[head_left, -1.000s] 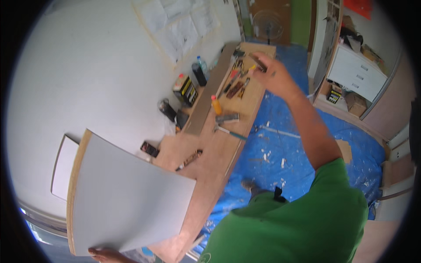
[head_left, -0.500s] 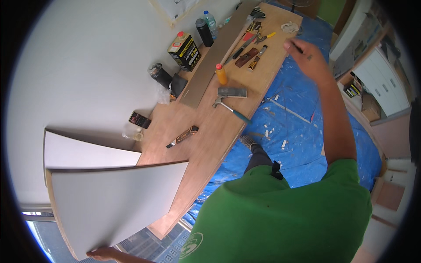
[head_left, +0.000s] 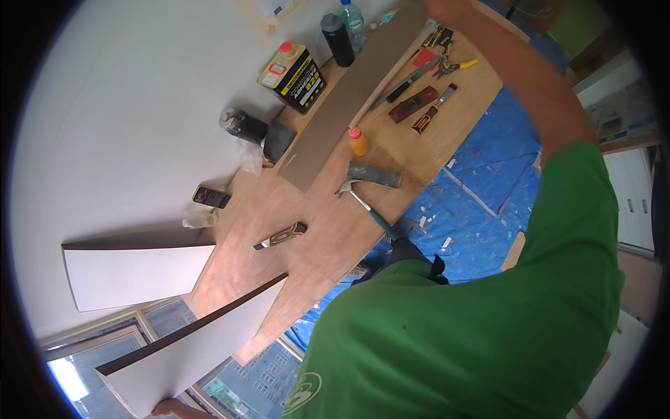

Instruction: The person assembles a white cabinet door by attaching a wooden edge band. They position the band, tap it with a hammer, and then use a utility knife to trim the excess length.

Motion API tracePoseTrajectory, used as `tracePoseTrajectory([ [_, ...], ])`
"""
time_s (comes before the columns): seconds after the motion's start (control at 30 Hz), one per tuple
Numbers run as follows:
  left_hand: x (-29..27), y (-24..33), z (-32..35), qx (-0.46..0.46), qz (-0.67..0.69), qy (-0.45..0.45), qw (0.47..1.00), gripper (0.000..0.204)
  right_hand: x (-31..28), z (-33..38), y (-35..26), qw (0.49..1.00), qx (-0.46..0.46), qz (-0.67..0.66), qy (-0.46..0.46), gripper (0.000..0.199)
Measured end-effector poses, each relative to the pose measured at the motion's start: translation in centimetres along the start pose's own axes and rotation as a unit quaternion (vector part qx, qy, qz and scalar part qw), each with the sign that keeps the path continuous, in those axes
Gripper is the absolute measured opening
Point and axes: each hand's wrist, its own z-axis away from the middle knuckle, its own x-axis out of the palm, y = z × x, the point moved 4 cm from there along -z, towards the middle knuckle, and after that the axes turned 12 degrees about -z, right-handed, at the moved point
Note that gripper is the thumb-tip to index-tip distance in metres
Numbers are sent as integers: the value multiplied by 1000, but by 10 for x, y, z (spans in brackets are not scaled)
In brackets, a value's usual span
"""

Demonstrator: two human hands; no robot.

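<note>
My left hand (head_left: pixel 167 406) grips the lower edge of a white panel (head_left: pixel 199 346) with a dark edge, tilted over the table's near left end. A second white panel (head_left: pixel 139 276) leans by the wall, apart from my hands. My right hand (head_left: pixel 447 8) reaches to the table's far end, cut off by the upper rim; its fingers are out of sight. Nearest to it are a long brown strip (head_left: pixel 349 91) and pliers with yellow grips (head_left: pixel 453 68). A utility knife (head_left: pixel 280 236) lies beyond the held panel's corner.
On the wooden table (head_left: pixel 244 286) are a claw hammer (head_left: pixel 370 207), grey block (head_left: pixel 375 174), orange bottle (head_left: pixel 358 141), wood plane (head_left: pixel 413 105), chisel (head_left: pixel 434 109) and file (head_left: pixel 408 82). An adhesive can (head_left: pixel 293 77), flask (head_left: pixel 244 126) and phone (head_left: pixel 211 196) line the wall. Blue sheeting (head_left: pixel 481 174) covers the floor.
My right hand has swung from beside the table's right edge up to its far end. The held panel has tipped steeper and shifted, uncovering more of the other panel and the windows.
</note>
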Motion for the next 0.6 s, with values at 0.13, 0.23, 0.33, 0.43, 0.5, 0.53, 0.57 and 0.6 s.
tracePoseTrajectory([
  [0.13, 5, 1, -19, -27, 10, 8, 1000, 67, 95, 35, -50, 989, 107, -25, -100, 42],
  [0.23, 4, -2, -30, -36, 4, 17, 999, 66, 160, 75, -95, 946, 228, -77, -218, 50],
  [0.33, 3, -4, -35, -30, -6, 23, 999, 66, 201, 111, -147, 892, 278, -169, -314, 47],
  [0.43, 6, -8, -28, -23, -15, 32, 999, 66, 214, 129, -196, 899, 193, -194, -343, 50],
  [0.5, 10, -12, -18, -26, -21, 34, 999, 66, 220, 136, -213, 886, 169, -220, -372, 50],
  [0.53, 11, -12, -14, -25, -19, 36, 999, 66, 221, 138, -220, 879, 159, -230, -385, 51],
  [0.57, 12, -13, -9, -21, -21, 38, 999, 66, 223, 138, -225, 877, 148, -240, -388, 51],
  [0.6, 10, -12, -5, -17, -24, 43, 999, 66, 225, 140, -227, 869, 153, -240, -405, 52],
])
